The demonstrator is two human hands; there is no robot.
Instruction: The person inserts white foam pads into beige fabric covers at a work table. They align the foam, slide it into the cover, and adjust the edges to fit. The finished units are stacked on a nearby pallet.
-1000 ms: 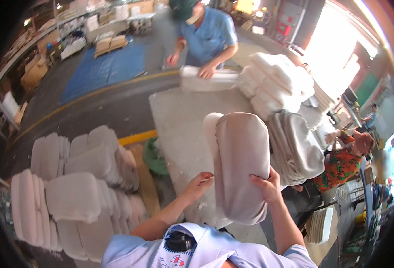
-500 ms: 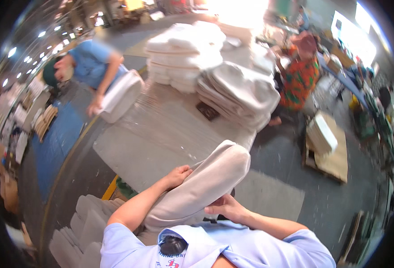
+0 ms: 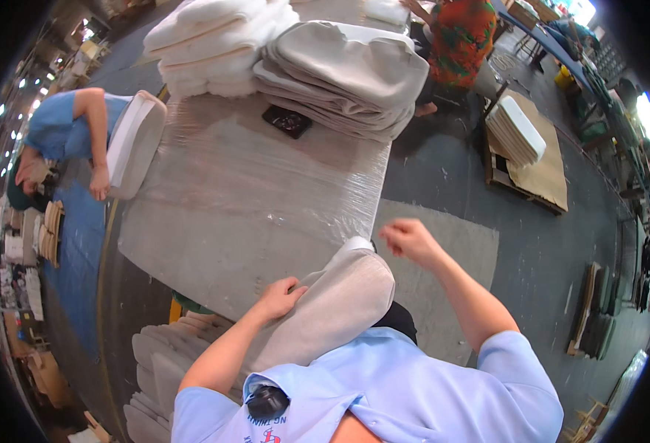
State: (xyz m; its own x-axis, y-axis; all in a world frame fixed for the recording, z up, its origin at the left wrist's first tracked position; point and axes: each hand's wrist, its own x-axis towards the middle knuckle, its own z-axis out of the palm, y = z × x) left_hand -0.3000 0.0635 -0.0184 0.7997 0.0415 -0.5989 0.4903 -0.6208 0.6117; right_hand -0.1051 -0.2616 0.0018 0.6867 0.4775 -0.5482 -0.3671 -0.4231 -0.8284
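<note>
A beige fabric-covered cushion (image 3: 332, 303) lies slantwise against my body, over the table's near edge, with white material showing at its far end. My left hand (image 3: 279, 297) grips the cushion's left edge, its fingers closed on the fabric. My right hand (image 3: 410, 240) is raised just right of the cushion's far end, apart from it. Its fingers are curled together and slightly blurred; what is in them, if anything, does not show.
The plastic-wrapped table (image 3: 214, 177) bears a pile of grey-beige covers (image 3: 347, 74), white padding (image 3: 214, 44) and a dark phone-like object (image 3: 287, 120). Stacked cushions (image 3: 166, 354) stand at my left. One co-worker (image 3: 81, 125) handles a cushion; another person (image 3: 461, 44) stands far right.
My right hand has moved off the cushion's lower edge, up and to the right. The cushion has turned and lies lower in view. The head view has shifted, bringing the table piles higher.
</note>
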